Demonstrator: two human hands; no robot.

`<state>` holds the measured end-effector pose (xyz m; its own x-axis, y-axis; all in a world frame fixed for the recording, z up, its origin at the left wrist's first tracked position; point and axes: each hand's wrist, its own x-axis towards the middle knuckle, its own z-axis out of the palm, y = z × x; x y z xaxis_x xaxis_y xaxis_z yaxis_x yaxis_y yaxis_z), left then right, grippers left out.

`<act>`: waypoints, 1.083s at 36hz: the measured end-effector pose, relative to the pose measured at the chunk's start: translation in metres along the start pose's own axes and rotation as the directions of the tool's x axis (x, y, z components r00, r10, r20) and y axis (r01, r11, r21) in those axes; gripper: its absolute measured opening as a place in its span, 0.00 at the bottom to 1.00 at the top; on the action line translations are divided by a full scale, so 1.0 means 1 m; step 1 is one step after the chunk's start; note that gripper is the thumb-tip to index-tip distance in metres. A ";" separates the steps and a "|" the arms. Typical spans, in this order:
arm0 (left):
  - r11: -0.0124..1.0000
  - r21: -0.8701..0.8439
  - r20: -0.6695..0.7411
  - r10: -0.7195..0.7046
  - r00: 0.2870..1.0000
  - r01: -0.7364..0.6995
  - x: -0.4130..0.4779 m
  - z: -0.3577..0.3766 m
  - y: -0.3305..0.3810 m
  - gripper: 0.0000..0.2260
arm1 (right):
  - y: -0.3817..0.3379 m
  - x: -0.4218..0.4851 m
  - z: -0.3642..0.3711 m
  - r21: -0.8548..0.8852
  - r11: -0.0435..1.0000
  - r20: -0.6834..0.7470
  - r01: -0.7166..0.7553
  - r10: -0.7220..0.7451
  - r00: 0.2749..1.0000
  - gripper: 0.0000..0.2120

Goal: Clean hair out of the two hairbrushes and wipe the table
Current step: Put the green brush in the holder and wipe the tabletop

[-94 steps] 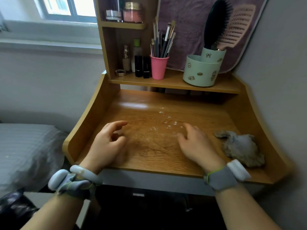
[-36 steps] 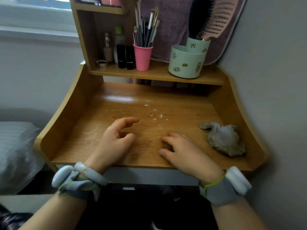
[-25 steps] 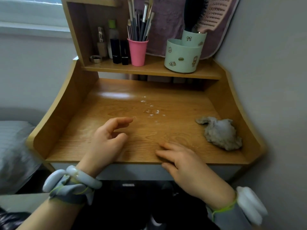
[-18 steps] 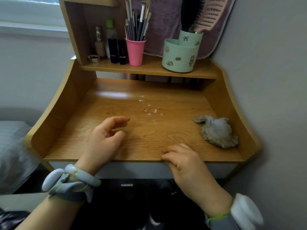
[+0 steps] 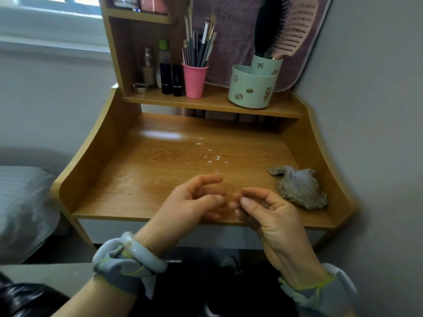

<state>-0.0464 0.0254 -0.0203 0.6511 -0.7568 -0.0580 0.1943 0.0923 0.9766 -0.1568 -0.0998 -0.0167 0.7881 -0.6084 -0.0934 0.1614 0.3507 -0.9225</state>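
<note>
Two hairbrushes stand in a mint-green holder (image 5: 250, 90) on the back shelf: a black brush (image 5: 266, 24) and a pink brush (image 5: 296, 30). A crumpled grey cloth (image 5: 299, 191) lies at the right of the wooden table (image 5: 137, 179). Small wet spots (image 5: 208, 156) glisten in the table's middle. Above the front edge my right hand (image 5: 270, 213) has thumb and fingertips pinched together on a faint wisp of hair. Just to its left, my left hand (image 5: 190, 202) has its fingers loosely curled, its fingertips close to the right hand's.
The shelf also bears a pink cup (image 5: 194, 81) of makeup brushes and several cosmetic bottles (image 5: 166, 69). A purple towel (image 5: 231, 37) hangs behind. Raised wooden sides bound the table left and right. A grey wall stands close on the right, and a grey cushion (image 5: 20, 209) is at the left.
My right hand slid back across the table to the front edge, then rose with its fingertips pinched. My left hand moved right to meet it.
</note>
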 end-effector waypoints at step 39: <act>0.947 0.251 -0.430 0.297 0.853 -0.203 -0.074 -0.039 0.008 0.07 | 0.031 -0.017 0.081 0.201 0.922 0.432 -0.330 0.219 0.875 0.12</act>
<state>-0.0643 0.1079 -0.0160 0.9284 -0.3395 0.1512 -0.1322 0.0785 0.9881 -0.1168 -0.0207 -0.0132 0.9814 -0.1481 -0.1223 0.0079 0.6673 -0.7447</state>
